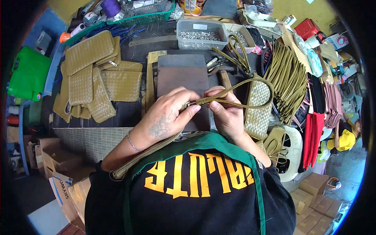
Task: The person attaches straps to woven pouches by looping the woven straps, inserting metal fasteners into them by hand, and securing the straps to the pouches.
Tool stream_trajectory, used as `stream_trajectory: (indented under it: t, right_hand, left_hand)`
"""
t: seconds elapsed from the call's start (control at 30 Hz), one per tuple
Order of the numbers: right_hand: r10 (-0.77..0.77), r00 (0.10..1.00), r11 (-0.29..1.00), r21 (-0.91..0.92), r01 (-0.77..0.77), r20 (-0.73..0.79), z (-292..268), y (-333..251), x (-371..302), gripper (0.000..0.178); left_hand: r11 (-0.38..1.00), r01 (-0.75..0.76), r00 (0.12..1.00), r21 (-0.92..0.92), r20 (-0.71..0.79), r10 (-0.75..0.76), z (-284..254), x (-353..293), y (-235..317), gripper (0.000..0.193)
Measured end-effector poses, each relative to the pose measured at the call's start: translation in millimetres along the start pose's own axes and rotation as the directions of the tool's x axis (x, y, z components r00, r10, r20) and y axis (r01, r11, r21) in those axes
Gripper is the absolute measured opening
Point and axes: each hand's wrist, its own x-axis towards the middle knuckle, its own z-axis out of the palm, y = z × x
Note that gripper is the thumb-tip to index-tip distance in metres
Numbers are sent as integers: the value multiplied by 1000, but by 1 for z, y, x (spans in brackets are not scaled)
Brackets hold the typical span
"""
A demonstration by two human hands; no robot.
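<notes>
A narrow olive strap [152, 150] is held in both hands, with a loop of it spreading to the right over a woven olive pouch [258, 105]. My left hand [170, 109] pinches the strap near a small metal fitting [188, 104]. Close beside it, my right hand [227, 113] grips the doubled strap between thumb and fingers. The strap's tail runs back beneath my left wrist toward my left forearm. Below my hands lies a dark flat block [182, 80] on the bench.
Woven olive pouches [90, 53] are piled at left. A clear bin [201, 37] of small metal pieces stands at the back, near hand tools [215, 64]. Bundled olive straps [288, 78] lie right, above a white chair [291, 152]. A person in yellow [345, 140] is at far right.
</notes>
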Motion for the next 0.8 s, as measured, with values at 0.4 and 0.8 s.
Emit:
stream_trajectory:
  t: [0.4, 0.8]
  right_hand:
    - [-264, 952, 951, 124, 283, -154, -10, -51, -5, 17]
    - [-237, 921, 448, -876, -178, -308, -132, -186, 2, 16]
  left_hand:
    - [907, 12, 985, -420, 159, 61, 3, 22, 4, 59]
    - [887, 364, 704, 283, -707, -63, -110, -31, -110, 19]
